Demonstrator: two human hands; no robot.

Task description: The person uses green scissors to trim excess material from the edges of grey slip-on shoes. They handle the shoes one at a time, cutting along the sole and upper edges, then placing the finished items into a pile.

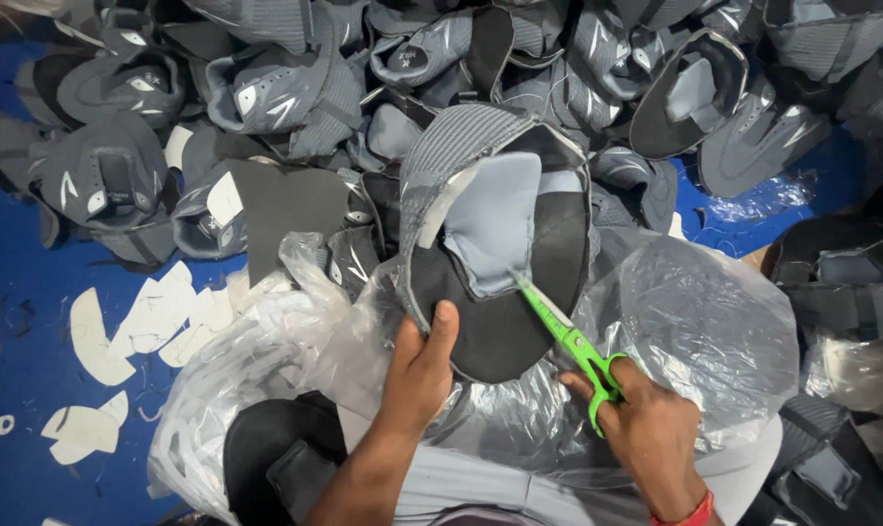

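Shoe upper (505,244), grey and black, held flat and inside-out above a sheet of clear plastic (695,321) spread over the person's lap. Its outer edge is ribbed grey knit; the inner face is black, with a pale blue-grey lining panel (495,229) sewn across the middle and a white strip along that panel's left edge. Left hand (422,375) grips the lower left rim of the upper, thumb pressed on the black inner face, the other fingers hidden beneath it. Right hand (646,419), just right of and below the upper, has fingers closed through the loops of green-handled scissors (568,336); the blade tips meet the bottom corner of the lining panel, and whether the blades are parted cannot be told. Behind the upper lies a dense heap of similar grey shoe uppers (266,88). To its left, on the blue floor (32,292), lie white offcuts (139,321). A red band (690,513) circles the right wrist.
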